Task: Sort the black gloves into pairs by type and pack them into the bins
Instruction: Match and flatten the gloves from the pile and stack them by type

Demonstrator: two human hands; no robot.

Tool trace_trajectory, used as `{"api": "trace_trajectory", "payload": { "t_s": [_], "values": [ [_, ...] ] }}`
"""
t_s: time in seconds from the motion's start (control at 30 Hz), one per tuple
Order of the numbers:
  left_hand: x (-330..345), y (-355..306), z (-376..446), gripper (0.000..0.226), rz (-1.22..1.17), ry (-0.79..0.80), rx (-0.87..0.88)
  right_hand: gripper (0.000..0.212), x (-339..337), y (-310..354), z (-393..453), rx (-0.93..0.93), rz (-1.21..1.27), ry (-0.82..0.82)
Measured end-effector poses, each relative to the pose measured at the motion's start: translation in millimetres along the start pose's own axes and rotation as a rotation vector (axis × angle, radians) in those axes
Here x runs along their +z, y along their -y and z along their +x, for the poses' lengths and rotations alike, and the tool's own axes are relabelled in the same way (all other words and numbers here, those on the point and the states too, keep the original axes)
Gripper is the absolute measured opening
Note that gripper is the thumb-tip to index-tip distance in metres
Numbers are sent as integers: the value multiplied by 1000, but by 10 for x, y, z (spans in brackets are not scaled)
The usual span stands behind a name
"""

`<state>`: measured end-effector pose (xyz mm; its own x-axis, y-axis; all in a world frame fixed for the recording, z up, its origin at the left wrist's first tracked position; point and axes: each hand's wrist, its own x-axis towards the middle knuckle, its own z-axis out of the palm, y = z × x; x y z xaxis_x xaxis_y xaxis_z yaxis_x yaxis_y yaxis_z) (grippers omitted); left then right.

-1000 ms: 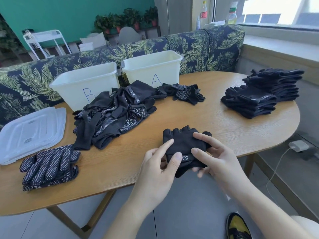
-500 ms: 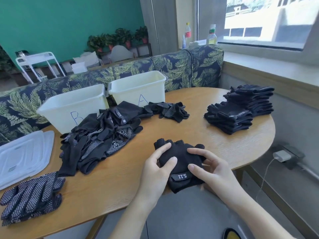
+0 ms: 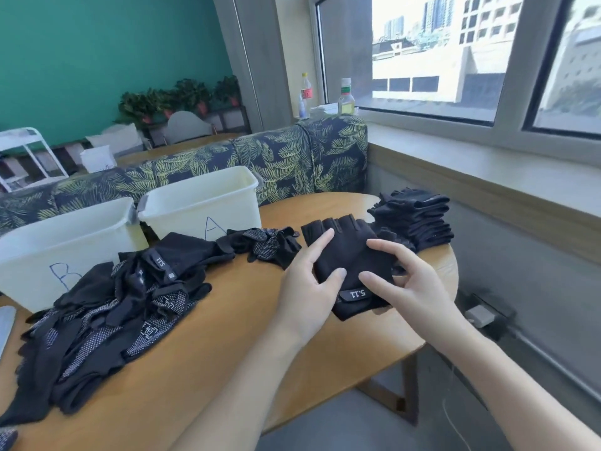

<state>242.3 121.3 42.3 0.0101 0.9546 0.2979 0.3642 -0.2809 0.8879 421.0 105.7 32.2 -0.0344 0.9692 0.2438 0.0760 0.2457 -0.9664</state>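
From the head camera, I see the left hand (image 3: 304,288) and the right hand (image 3: 406,284) both gripping a black fingerless glove (image 3: 349,255) at centre frame, thumbs on top and fingers curled round its edges, held above the wooden table (image 3: 211,362). A stack of fingerless gloves (image 3: 419,222) sits just behind it at right. The unsorted glove pile (image 3: 107,307) lies at lower left, before bin B (image 3: 65,236) and bin A (image 3: 201,203).
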Motion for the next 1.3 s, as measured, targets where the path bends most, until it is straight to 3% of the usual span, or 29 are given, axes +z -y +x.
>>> {"api": "trace_trajectory", "payload": {
  "t_s": [0.47,0.67,0.8,0.93,1.1,1.3],
  "values": [
    [715,43,1102,65,87,54,-80,42,-660,-171,1131,-29,-507,-92],
    [804,351,1057,60,477,194,-162,52,-566,-490,1135,60,-797,8],
    [802,527,1015,56,572,217,-178,54,-517,-581,1030,62,-949,-53],
    [821,614,932,56,586,194,-151,58,-526,-653,875,-32,-958,-185],
    [823,629,873,58,572,171,-117,56,-580,-690,813,113,-886,-131],
    [686,599,715,61,392,189,-102,65,-525,-594,674,147,-750,-138]
  ]
}}
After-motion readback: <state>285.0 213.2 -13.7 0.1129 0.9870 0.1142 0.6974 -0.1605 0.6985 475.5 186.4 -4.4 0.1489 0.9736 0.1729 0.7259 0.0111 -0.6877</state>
